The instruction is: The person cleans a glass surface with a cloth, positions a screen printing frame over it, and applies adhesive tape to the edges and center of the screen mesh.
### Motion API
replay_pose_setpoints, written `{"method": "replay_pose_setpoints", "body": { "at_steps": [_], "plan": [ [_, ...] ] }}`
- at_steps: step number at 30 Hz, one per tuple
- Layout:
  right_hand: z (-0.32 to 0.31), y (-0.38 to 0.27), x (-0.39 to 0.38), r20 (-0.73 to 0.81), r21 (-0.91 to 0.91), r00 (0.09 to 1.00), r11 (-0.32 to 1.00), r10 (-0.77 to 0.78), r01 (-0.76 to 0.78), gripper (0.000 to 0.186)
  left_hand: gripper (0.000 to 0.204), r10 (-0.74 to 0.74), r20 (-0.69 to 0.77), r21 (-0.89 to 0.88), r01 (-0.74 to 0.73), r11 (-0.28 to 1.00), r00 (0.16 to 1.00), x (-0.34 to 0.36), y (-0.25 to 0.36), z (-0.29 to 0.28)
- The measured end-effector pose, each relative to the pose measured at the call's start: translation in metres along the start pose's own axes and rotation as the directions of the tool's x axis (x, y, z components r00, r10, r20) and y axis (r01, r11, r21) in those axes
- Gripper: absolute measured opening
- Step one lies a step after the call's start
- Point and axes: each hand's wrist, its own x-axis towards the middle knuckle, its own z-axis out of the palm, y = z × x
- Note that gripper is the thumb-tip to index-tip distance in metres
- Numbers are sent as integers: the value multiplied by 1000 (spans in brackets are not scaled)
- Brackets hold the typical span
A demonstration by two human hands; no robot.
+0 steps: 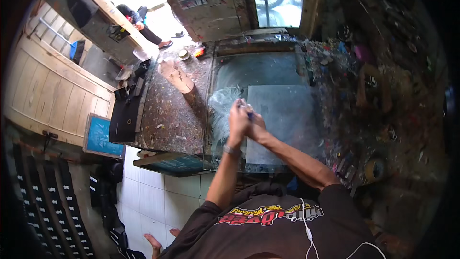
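My left hand (237, 123) and my right hand (257, 127) meet above a glass-topped work surface (249, 67). The fingers of both are closed around something small, with a dark bluish bit and a pale bit showing between them; its kind cannot be made out. Under my right forearm lies a flat, light grey rectangular sheet or panel (282, 110). Beside my left hand, whitish streaks (225, 103) spread over the glass like smeared powder or fine threads. A watch or band (232, 150) circles my left wrist.
Left of the glass, a paint-spattered tabletop (167, 124) bears a tan cylinder-like object (176, 76) and a small round tin (183, 54). A roll of tape (373, 169) sits at the right among clutter. Beyond the doorway a person (139, 23) sits. A blue framed board (104, 135) leans at the left.
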Motion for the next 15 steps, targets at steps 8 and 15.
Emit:
{"method": "replay_pose_setpoints", "body": {
  "at_steps": [8, 15],
  "plan": [
    [-44, 55, 0, 20, -272, 986, 948, -165, 164, 68, 47, 23, -49, 215, -12, 977, 999, -21, 82, 43],
    [-63, -17, -76, -131, 128, 896, 889, -424, 439, 46, 24, -193, 171, 10, 194, 981, 966, 15, 17, -33]
  ]
}}
